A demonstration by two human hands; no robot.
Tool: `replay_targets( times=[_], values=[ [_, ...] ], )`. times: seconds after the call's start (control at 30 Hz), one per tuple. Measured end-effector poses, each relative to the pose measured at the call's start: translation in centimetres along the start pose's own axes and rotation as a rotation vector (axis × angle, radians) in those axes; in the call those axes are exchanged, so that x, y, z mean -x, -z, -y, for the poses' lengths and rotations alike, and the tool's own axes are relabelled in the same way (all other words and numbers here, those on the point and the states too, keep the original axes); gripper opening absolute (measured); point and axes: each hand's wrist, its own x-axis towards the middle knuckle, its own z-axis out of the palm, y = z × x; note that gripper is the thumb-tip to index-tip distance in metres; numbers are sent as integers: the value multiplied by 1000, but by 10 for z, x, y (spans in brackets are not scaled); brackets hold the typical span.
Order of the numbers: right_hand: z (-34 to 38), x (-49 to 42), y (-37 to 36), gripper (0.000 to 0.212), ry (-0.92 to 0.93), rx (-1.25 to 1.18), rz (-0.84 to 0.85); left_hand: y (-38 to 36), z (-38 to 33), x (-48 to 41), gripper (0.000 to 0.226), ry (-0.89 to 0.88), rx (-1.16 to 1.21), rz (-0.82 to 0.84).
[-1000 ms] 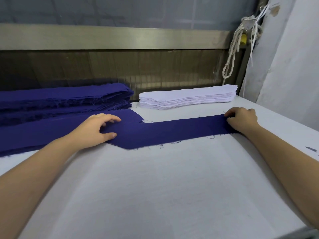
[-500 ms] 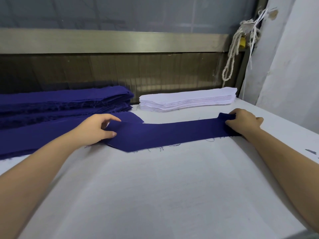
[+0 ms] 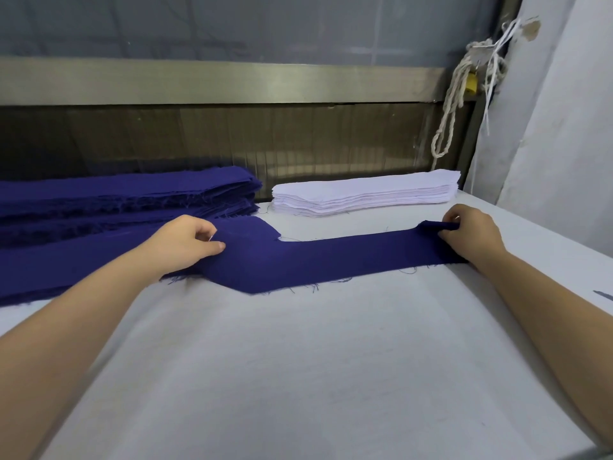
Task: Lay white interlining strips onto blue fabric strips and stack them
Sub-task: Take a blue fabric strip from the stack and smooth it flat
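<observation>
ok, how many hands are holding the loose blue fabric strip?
2. Left hand pinches the blue fabric strip near its left end; right hand grips its right end.

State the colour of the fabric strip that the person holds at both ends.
Dark blue fabric strip, with frayed thread edges; the head view shows it.

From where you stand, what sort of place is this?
Probably a garment workshop: a stack of cut blue fabric strips, a pile of white interlining strips, and a wide work table with one blue strip laid out.
</observation>
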Motion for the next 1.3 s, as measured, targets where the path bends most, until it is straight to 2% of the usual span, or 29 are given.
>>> replay_targets(
  times=[0.1,0.23,0.3,0.6,0.67,0.83,0.9,1.03,1.13,1.2,1.3],
  values=[
    [-1,-1,0,17,11,9,-8,0,0,-3,27,16,80,-20],
    [-2,-1,-1,21,19,4,-16,3,-5,-1,15,95,487,30],
    [-2,-1,-1,23,21,8,-14,4,-8,0,13,119,615,61],
    [-2,-1,-1,27,20,-3,-3,9,-18,2,13,225,981,65],
    [-3,-1,-1,27,20,-9,-3,10,-17,2,12,230,975,56],
    [-4,-2,-1,27,33,0,-2,6,-13,4,12,216,733,77],
    [-4,-3,-2,27,38,5,-2,6,-15,5,12,217,784,94],
    [-5,-4,-3,28,34,21,5,11,-29,5,11,227,1057,85],
    [-6,-4,-3,27,47,22,-3,9,-34,7,11,213,1083,114],
    [-6,-4,-3,26,50,14,-8,6,-32,8,11,196,1015,110],
    [-7,-4,-3,25,49,12,-8,2,-24,7,9,159,749,29]
  ],
)
